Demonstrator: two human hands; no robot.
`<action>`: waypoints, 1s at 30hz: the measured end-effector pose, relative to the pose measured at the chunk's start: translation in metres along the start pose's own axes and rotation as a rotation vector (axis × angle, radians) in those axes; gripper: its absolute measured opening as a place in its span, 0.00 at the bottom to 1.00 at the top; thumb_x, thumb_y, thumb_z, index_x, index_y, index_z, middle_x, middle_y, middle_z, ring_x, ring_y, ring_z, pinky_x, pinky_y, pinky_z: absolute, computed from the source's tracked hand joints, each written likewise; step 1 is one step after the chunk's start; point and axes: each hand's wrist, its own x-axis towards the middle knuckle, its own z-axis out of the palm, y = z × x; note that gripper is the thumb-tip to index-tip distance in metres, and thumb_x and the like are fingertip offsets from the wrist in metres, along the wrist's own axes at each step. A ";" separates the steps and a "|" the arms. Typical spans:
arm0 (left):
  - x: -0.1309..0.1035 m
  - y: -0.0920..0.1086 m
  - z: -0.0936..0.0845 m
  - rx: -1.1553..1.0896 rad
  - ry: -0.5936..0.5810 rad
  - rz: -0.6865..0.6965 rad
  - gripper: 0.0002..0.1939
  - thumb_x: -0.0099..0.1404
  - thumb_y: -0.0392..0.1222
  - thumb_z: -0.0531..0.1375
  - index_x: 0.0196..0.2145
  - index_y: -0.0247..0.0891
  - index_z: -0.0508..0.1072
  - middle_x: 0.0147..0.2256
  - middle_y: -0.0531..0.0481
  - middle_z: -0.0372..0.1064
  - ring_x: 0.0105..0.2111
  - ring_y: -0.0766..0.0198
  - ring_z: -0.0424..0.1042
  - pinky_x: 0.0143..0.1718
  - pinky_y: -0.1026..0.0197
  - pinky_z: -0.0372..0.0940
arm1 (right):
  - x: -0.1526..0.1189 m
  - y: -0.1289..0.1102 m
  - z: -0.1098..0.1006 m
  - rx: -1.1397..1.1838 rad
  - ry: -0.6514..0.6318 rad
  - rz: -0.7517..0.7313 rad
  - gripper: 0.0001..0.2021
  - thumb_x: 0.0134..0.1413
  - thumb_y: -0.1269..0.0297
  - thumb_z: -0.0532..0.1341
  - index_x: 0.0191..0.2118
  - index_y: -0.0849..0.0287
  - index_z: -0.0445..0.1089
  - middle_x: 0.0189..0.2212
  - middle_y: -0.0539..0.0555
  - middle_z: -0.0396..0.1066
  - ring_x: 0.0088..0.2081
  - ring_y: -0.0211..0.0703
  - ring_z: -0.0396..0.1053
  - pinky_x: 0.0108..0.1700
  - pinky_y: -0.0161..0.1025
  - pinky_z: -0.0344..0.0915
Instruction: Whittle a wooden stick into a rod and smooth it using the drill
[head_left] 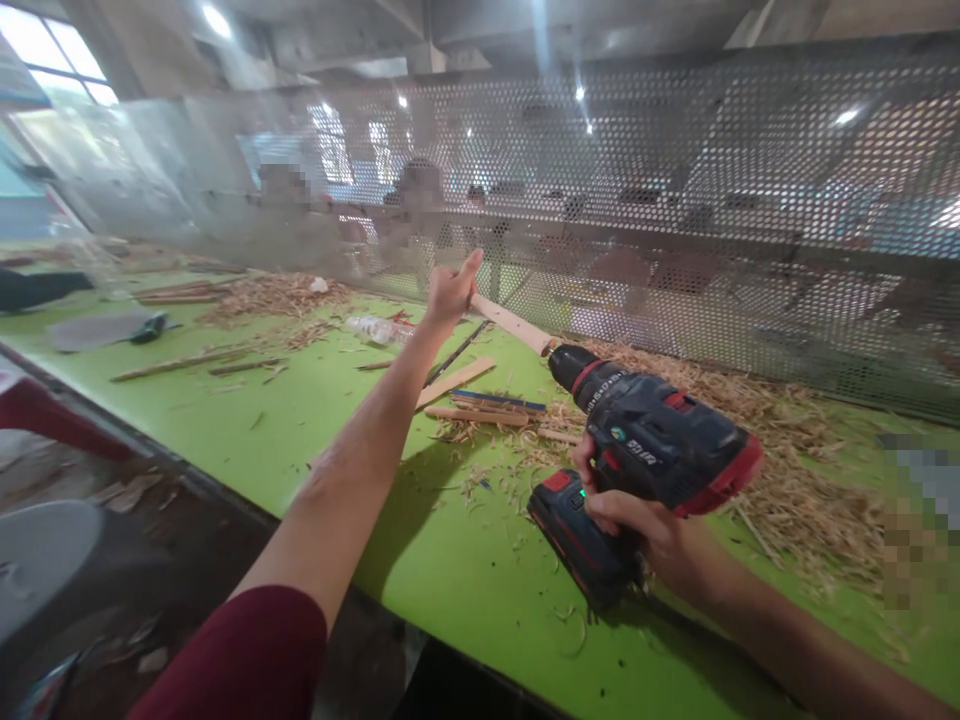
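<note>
My right hand (622,510) is wrapped round the handle of a black and red cordless drill (637,430), whose chuck points up and to the left. In front of the chuck lies the near end of a pale wooden strip (514,325) with small holes along it. My left hand (451,290) is closed round the strip's far end, thumb up, and holds it above the table. Whether the bit is inside the wood, I cannot tell. Below the strip, several wooden pieces (480,413) and a blue-edged strip (499,401) lie among shavings.
A perforated metal screen (675,200) runs along the back of the green table (240,430). Wood shavings (795,470) pile up at right and at the back left. A clear plastic bottle (379,330) lies behind my left forearm. People sit beyond the screen.
</note>
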 end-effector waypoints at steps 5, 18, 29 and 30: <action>-0.001 0.001 0.002 -0.035 -0.025 -0.011 0.36 0.74 0.50 0.60 0.09 0.41 0.58 0.06 0.56 0.48 0.10 0.72 0.50 0.17 0.63 0.51 | 0.001 0.005 0.001 0.039 0.020 0.032 0.09 0.55 0.55 0.64 0.36 0.54 0.69 0.26 0.47 0.62 0.30 0.43 0.60 0.42 0.42 0.60; 0.005 -0.004 0.004 -0.085 0.009 -0.030 0.35 0.74 0.52 0.61 0.11 0.40 0.57 0.07 0.56 0.47 0.09 0.73 0.49 0.15 0.63 0.47 | 0.001 0.008 0.001 0.071 0.028 0.040 0.12 0.55 0.56 0.64 0.43 0.56 0.70 0.26 0.46 0.61 0.27 0.39 0.57 0.40 0.41 0.59; 0.008 -0.009 0.007 -0.122 0.060 -0.048 0.33 0.74 0.50 0.60 0.12 0.40 0.59 0.08 0.56 0.46 0.10 0.72 0.49 0.15 0.64 0.47 | 0.002 0.010 0.002 0.123 0.016 0.024 0.11 0.55 0.59 0.65 0.41 0.57 0.70 0.26 0.46 0.61 0.27 0.38 0.57 0.38 0.40 0.59; 0.009 -0.009 0.007 -0.128 0.063 -0.045 0.33 0.74 0.49 0.60 0.12 0.40 0.59 0.08 0.56 0.46 0.10 0.72 0.49 0.15 0.64 0.47 | 0.002 0.009 0.002 0.127 0.024 0.022 0.11 0.54 0.59 0.65 0.41 0.56 0.70 0.26 0.46 0.61 0.26 0.38 0.57 0.38 0.40 0.59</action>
